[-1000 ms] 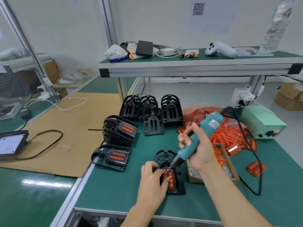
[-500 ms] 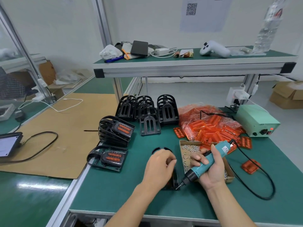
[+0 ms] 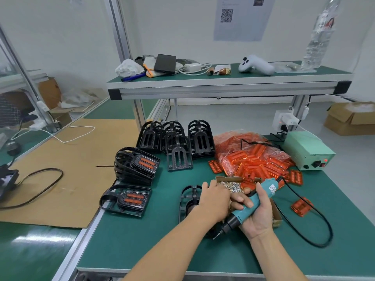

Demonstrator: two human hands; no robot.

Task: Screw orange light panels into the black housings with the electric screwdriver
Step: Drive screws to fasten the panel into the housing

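Housing lies flat near the bench's front edge, under the left hand, which reaches over it toward the screw box; its grasp is hidden. Right hand wraps the electric screwdriver, bit angled down, seemingly parked awaiting a screw

white wall, green-topped shelf, grey floor

Teal screwdriver, orange panels, black housings, green table.
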